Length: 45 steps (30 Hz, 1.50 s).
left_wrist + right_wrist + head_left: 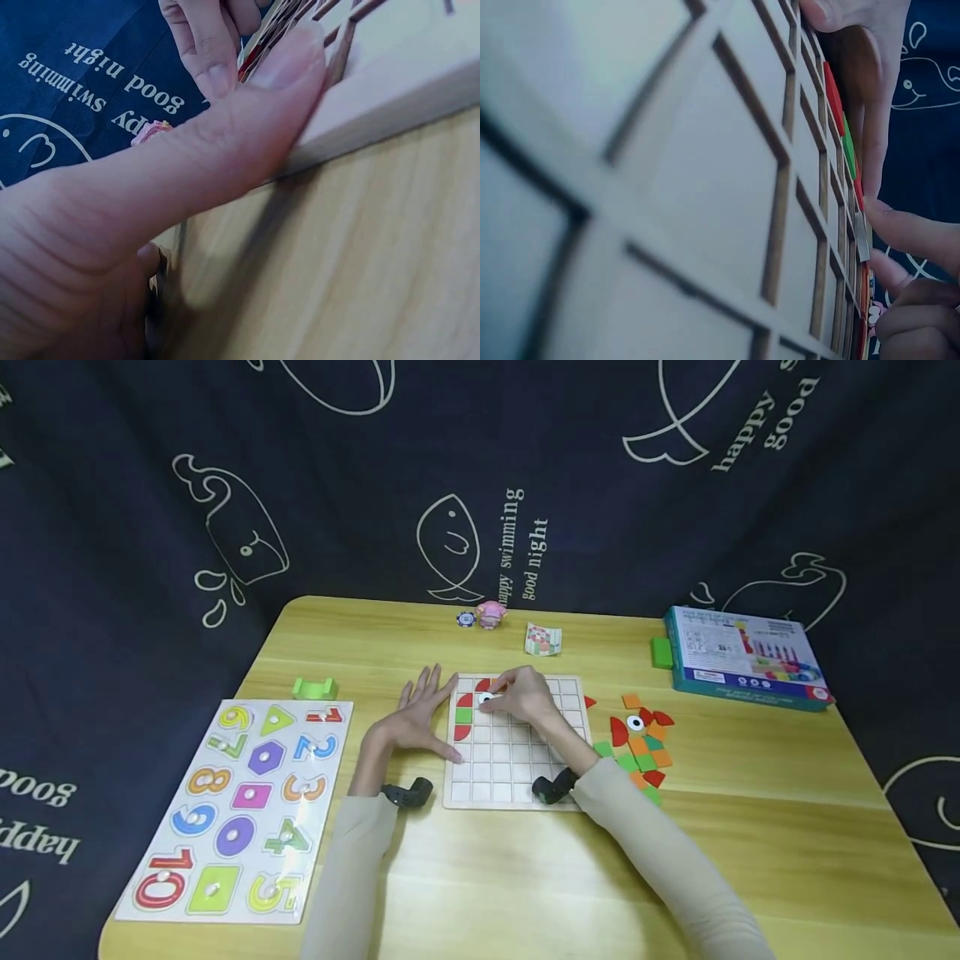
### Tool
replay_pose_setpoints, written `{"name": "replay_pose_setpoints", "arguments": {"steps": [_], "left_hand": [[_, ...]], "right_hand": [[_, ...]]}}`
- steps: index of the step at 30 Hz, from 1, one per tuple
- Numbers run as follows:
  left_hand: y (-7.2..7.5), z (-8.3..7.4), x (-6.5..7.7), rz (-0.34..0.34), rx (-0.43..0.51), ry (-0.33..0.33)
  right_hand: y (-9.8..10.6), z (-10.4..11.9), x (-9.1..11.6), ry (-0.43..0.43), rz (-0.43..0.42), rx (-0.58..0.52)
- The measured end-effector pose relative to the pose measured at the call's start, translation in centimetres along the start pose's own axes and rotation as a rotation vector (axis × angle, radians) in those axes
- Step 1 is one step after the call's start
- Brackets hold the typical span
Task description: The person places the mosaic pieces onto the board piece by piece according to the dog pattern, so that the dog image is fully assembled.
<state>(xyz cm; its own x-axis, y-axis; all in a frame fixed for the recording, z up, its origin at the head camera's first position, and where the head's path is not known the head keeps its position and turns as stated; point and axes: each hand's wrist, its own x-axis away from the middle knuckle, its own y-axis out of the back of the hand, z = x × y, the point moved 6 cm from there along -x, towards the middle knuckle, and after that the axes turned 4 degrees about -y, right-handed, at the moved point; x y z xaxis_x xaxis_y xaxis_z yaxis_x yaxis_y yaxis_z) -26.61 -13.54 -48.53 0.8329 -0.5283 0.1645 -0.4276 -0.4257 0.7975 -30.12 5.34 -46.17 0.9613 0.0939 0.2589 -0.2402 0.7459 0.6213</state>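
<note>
A white grid board (pixel 491 770) lies in the middle of the table. My left hand (pixel 412 714) is spread along its left side, thumb (pixel 289 64) on the rim and a fingertip at the upper left corner. My right hand (pixel 525 695) reaches over the board and pinches a white tile with an eye on it (pixel 485 698) near the upper left; from the side, the tile (pixel 862 236) shows at the grid between finger and thumb. Beside it, a green square tile (pixel 464 716) sits in the left column between red curved tiles (pixel 832 90).
Loose red, orange and green tiles (pixel 637 746) are scattered right of the board, among them another eye tile (pixel 635 723). A number-and-shape puzzle (pixel 255 760) lies at left. Behind are a pattern card (pixel 543 640), a pink figurine (pixel 491 614) and a toy box (pixel 742 656).
</note>
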Motion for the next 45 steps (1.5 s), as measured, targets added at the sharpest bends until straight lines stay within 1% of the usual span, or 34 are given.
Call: {"name": "replay_pose_setpoints", "arguments": {"steps": [4,8,12,18,22,27,33,35,38,41,43,45], "left_hand": [[0.1,0.1,0.0,-0.006,-0.006,0.004],[0.0,0.2,0.1,0.003,-0.007,0.01],[0.0,0.3,0.0,0.004,-0.009,0.015],[-0.4,0.0,-0.2,0.009,-0.003,0.0],[-0.4,-0.1,-0.2,0.01,-0.002,-0.001],[-0.2,0.1,-0.1,0.002,-0.004,-0.002],[0.0,0.1,0.1,-0.003,0.0,0.001],[0.0,0.1,0.1,0.001,-0.003,0.003],[0.0,0.1,0.1,0.007,-0.006,0.002],[0.0,0.1,0.0,0.004,-0.008,0.0],[0.0,0.1,0.0,-0.001,-0.003,-0.003],[0.0,0.2,0.0,-0.005,0.001,-0.005]], "right_hand": [[0.0,0.0,-0.1,0.022,0.036,-0.051],[0.0,0.1,-0.2,0.059,0.055,-0.07],[-0.1,0.3,-0.5,0.077,0.078,-0.046],[-0.1,0.2,-0.9,0.093,0.096,0.02],[-0.3,0.1,-1.1,0.101,0.108,0.044],[-0.2,0.3,-1.2,0.107,0.118,0.029],[0.0,0.5,-1.0,0.123,0.125,-0.042],[-0.1,0.4,-1.1,0.123,0.127,-0.042],[-0.1,0.3,-1.1,0.127,0.127,-0.012],[0.5,0.2,-0.9,0.135,0.133,-0.012],[1.5,0.0,-0.5,0.138,0.134,-0.015],[3.0,-0.3,0.1,0.141,0.13,-0.006]]}}
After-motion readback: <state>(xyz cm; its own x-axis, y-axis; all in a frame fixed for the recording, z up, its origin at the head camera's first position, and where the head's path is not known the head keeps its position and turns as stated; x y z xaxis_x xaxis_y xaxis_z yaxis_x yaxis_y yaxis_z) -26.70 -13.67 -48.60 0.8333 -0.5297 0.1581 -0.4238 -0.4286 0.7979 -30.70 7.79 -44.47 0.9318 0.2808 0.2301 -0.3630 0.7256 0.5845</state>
